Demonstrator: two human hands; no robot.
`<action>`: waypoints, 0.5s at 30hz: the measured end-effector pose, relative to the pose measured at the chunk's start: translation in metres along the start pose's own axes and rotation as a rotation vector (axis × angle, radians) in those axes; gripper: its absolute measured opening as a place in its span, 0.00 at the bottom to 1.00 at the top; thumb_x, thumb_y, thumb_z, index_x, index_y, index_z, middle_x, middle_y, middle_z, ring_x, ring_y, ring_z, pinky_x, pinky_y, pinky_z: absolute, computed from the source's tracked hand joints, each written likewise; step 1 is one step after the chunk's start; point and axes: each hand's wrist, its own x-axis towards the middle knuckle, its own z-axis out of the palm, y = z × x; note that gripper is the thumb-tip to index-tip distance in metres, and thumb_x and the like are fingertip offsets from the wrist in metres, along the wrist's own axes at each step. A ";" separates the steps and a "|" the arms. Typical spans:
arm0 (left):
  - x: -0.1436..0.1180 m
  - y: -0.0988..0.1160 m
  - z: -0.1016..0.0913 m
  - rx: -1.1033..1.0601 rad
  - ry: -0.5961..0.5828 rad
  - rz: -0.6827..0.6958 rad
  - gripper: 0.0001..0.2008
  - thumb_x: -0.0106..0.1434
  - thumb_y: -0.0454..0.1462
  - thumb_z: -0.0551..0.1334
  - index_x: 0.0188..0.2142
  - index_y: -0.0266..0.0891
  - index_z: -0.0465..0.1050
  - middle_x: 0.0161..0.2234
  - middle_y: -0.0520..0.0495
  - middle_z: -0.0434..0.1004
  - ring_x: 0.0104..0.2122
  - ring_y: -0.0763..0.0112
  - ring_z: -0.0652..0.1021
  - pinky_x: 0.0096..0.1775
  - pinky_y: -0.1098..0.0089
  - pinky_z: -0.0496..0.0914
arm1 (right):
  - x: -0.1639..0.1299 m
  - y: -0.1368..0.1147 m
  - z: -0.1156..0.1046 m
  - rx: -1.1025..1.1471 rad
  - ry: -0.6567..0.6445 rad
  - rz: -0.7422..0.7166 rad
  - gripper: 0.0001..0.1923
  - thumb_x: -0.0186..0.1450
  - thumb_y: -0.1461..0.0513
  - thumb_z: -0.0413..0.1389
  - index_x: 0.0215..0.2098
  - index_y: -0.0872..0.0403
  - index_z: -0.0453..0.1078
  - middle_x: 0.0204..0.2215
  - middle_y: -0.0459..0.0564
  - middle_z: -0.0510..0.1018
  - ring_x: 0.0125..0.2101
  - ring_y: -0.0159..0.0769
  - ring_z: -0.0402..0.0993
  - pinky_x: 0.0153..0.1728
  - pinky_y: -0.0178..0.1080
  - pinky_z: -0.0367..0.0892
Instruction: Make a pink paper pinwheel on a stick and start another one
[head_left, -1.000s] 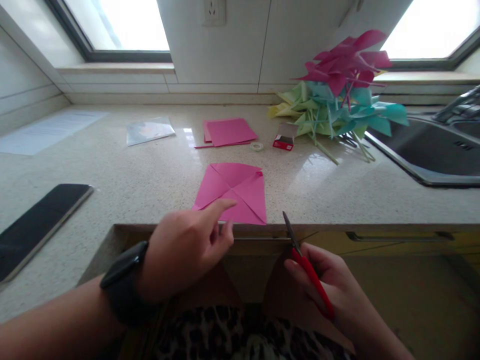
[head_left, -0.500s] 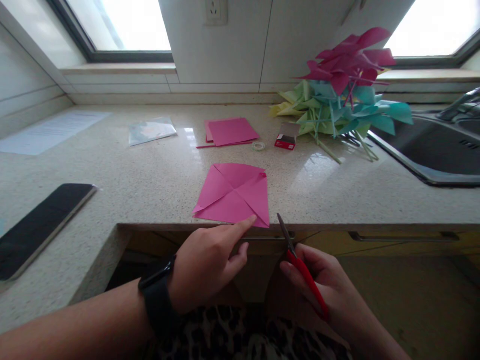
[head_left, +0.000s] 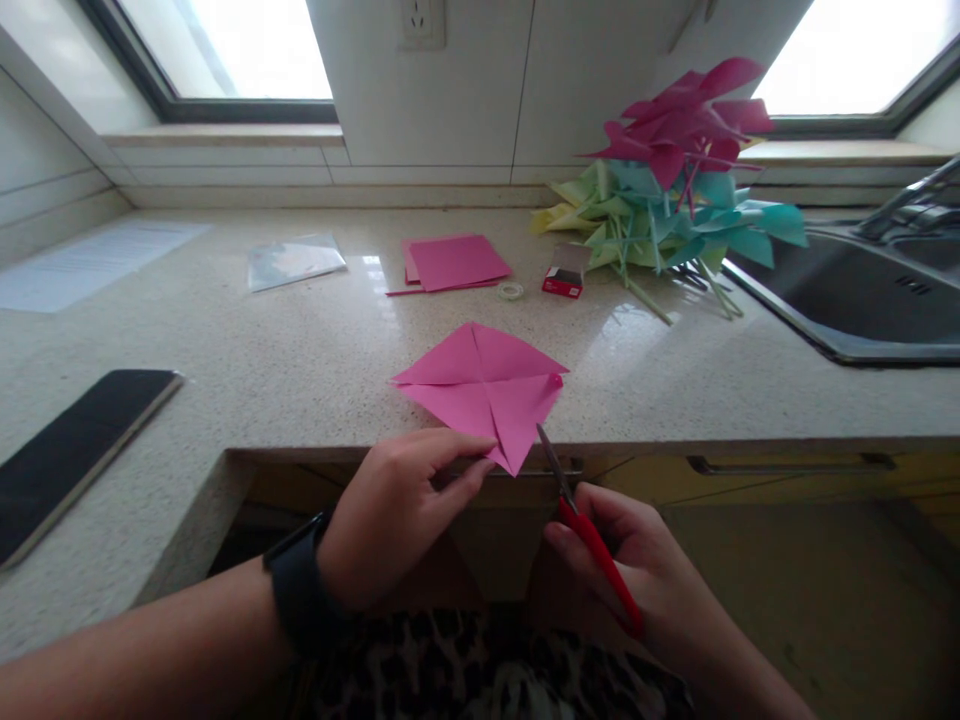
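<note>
A pink paper square with diagonal creases lies at the counter's front edge, turned so one corner points toward me and hangs over the edge. My left hand pinches the paper's near left edge between thumb and fingers. My right hand grips red-handled scissors, blades pointing up toward the paper's near corner, their tip close to the right edge of that corner.
A stack of pink sheets, a tape roll, a small red box and a pile of paper pinwheels sit farther back. A sink is at right, a dark phone at left, and a clear sleeve behind.
My left hand slid from the paper's left corner to its near edge and took hold. The paper turned so a corner faces me. The scissors moved slightly left toward it.
</note>
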 end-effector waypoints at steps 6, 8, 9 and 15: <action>0.001 -0.001 0.000 -0.131 0.047 -0.072 0.08 0.67 0.39 0.64 0.41 0.44 0.82 0.36 0.49 0.84 0.35 0.67 0.80 0.39 0.68 0.72 | 0.001 -0.017 0.004 0.049 0.040 -0.051 0.20 0.65 0.50 0.60 0.25 0.52 0.60 0.22 0.42 0.64 0.23 0.30 0.56 0.24 0.34 0.56; 0.001 -0.002 0.002 -0.204 0.054 -0.153 0.09 0.66 0.41 0.65 0.42 0.44 0.83 0.34 0.49 0.84 0.32 0.67 0.79 0.34 0.69 0.72 | 0.002 -0.024 0.005 0.079 0.064 -0.059 0.20 0.64 0.50 0.61 0.24 0.52 0.60 0.21 0.41 0.62 0.21 0.28 0.55 0.22 0.33 0.54; 0.002 -0.001 0.002 -0.245 0.050 -0.195 0.09 0.65 0.42 0.65 0.42 0.44 0.83 0.32 0.49 0.84 0.30 0.68 0.79 0.32 0.70 0.71 | 0.002 -0.028 0.006 0.096 0.078 -0.064 0.20 0.64 0.50 0.61 0.25 0.51 0.60 0.20 0.40 0.63 0.21 0.28 0.55 0.21 0.33 0.54; 0.002 0.005 0.002 -0.447 0.005 -0.340 0.11 0.62 0.43 0.66 0.41 0.40 0.82 0.24 0.50 0.79 0.21 0.73 0.73 0.22 0.73 0.66 | 0.010 -0.042 0.011 0.143 0.223 -0.115 0.18 0.62 0.50 0.63 0.26 0.52 0.65 0.18 0.41 0.67 0.19 0.27 0.59 0.19 0.33 0.55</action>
